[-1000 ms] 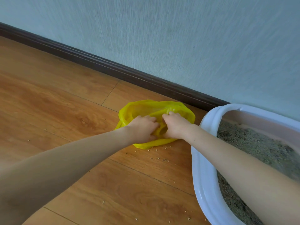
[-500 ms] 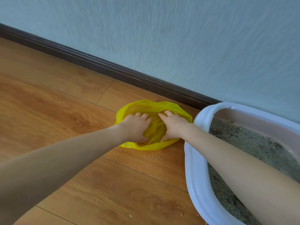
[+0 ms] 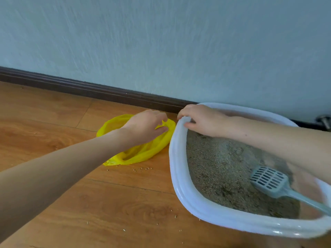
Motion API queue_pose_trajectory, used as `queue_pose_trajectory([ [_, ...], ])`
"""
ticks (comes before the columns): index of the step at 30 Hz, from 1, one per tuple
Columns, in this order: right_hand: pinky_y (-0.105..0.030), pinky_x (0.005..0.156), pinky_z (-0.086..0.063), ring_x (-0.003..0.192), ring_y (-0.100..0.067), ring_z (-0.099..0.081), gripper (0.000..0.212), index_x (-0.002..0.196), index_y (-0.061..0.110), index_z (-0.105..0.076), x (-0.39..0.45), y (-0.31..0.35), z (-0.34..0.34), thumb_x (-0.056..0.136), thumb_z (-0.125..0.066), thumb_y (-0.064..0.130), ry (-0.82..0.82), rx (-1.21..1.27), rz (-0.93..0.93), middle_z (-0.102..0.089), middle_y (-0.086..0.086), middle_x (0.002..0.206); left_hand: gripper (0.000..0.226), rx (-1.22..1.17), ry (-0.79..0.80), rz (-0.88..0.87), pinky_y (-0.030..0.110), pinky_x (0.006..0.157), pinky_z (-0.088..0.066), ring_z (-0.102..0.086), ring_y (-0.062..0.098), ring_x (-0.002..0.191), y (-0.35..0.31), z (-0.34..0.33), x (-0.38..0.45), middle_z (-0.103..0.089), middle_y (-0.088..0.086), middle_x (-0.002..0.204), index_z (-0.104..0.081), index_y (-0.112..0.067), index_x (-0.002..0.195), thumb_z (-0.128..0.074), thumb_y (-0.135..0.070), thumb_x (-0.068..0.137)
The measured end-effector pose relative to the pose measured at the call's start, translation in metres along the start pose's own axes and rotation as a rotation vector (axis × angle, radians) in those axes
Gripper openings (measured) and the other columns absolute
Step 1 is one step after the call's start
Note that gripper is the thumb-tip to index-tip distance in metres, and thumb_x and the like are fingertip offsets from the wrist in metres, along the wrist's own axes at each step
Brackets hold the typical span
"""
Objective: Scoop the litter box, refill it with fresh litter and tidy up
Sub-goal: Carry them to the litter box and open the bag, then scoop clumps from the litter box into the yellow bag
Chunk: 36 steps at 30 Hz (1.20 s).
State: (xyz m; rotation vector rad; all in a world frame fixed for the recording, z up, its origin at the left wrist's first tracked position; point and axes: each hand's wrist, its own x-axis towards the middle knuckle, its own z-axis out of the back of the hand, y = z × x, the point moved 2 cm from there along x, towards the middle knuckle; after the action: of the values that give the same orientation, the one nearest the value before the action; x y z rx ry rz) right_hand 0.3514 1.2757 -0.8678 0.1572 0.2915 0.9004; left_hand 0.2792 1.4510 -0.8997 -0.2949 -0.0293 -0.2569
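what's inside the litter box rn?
Inside the litter box: grainy litter and a grey slotted scoop lying on it. The right hand grips the rim; its forearm covers the far side.

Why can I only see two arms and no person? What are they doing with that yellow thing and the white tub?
The camera sits on the person's head and looks down, so you only see their arms. The white tub is a litter box full of litter, with a scoop lying in it. The right hand grips the box's rim. The left hand is over a yellow bag lying on the wooden floor beside the box; I can't tell if it is holding the bag. A few grains have spilled on the floor.
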Motion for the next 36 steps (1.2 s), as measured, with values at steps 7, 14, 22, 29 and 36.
queue_pose_trajectory([
  [7, -0.037, 0.086, -0.051, 0.095, -0.021, -0.062, 0.022, 0.111, 0.012, -0.064, -0.138, -0.086, 0.030, 0.092, -0.054, 0.016, 0.125, -0.044, -0.382, -0.065, -0.004, 0.106, 0.019, 0.013, 0.049, -0.262, 0.027, 0.075, -0.041, -0.053, 0.009, 0.096, -0.080, 0.013, 0.012, -0.057, -0.019, 0.096, -0.057, -0.028, 0.107, -0.050, -0.040, 0.095],
  [14, -0.029, 0.065, -0.047, 0.077, -0.019, -0.057, 0.051, 0.116, 0.010, -0.047, -0.237, -0.125, -0.030, 0.080, -0.070, 0.038, 0.504, -0.015, -0.644, -0.062, -0.001, 0.090, 0.024, 0.119, 0.294, -0.437, 0.025, 0.086, -0.039, -0.053, 0.012, 0.103, -0.134, -0.016, 0.036, -0.059, -0.008, 0.108, -0.055, -0.022, 0.114, -0.045, -0.036, 0.098],
  [22, -0.022, 0.049, -0.036, 0.061, -0.013, -0.046, 0.075, 0.151, 0.013, -0.015, -0.255, -0.117, -0.046, 0.088, -0.053, -0.003, 0.504, -0.226, -0.614, -0.054, 0.000, 0.081, 0.022, 0.147, 0.395, -0.468, 0.031, 0.090, -0.040, -0.055, 0.019, 0.100, -0.132, -0.052, 0.027, -0.058, -0.001, 0.105, -0.054, -0.016, 0.110, -0.042, -0.030, 0.099],
  [29, -0.026, 0.046, -0.026, 0.050, -0.014, -0.034, 0.031, 0.063, 0.016, -0.039, -0.238, -0.161, 0.025, 0.092, -0.044, 0.006, 0.390, -0.338, -0.681, -0.041, 0.001, 0.060, 0.027, 0.164, 0.424, -0.481, 0.031, 0.085, -0.042, -0.051, 0.014, 0.089, -0.112, -0.071, 0.028, -0.052, -0.007, 0.092, -0.051, -0.021, 0.099, -0.031, -0.039, 0.099],
  [36, -0.029, 0.060, -0.037, 0.084, -0.022, -0.060, 0.033, 0.064, 0.015, -0.035, -0.214, -0.182, 0.033, 0.089, -0.045, -0.004, 0.236, -0.791, -0.623, -0.052, 0.001, 0.084, 0.023, 0.195, 0.385, -0.448, 0.022, 0.073, -0.033, -0.041, 0.009, 0.078, -0.110, -0.083, 0.033, -0.044, -0.009, 0.080, -0.042, -0.023, 0.082, -0.032, -0.035, 0.099],
])
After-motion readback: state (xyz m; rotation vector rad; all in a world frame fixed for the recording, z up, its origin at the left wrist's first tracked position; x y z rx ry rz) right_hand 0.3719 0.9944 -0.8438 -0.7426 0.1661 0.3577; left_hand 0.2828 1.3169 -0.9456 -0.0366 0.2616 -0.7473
